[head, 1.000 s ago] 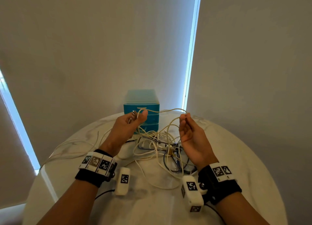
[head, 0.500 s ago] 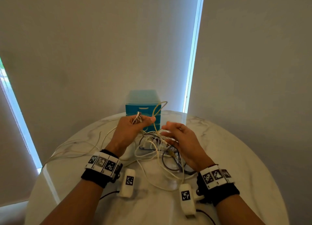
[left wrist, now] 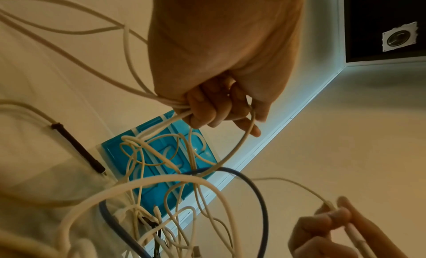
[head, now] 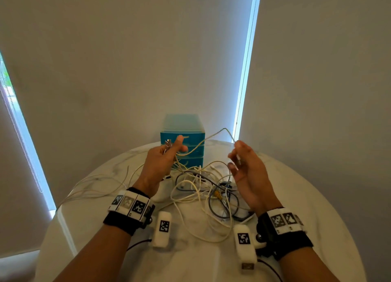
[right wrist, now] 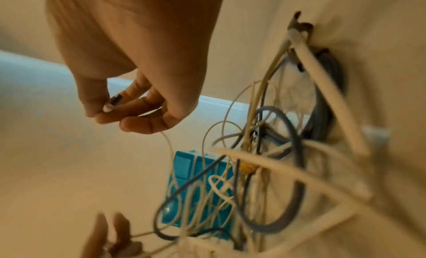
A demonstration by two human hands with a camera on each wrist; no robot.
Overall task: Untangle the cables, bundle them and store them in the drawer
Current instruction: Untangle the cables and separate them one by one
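The head view looks forward and down from above and behind both hands, taking in the round white marble desk [head: 317, 197]. Each wrist view sits close under its own palm, looking along the fingers [left wrist: 202, 108] and tilted. All three share the blue translucent plastic drawer unit [head: 183, 133] beyond the fingertips and the tangle of white and blue cables [head: 203, 188] below them.

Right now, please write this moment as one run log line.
left hand: grips white cable | right hand: pinches its end | tangle: on table | drawers: closed
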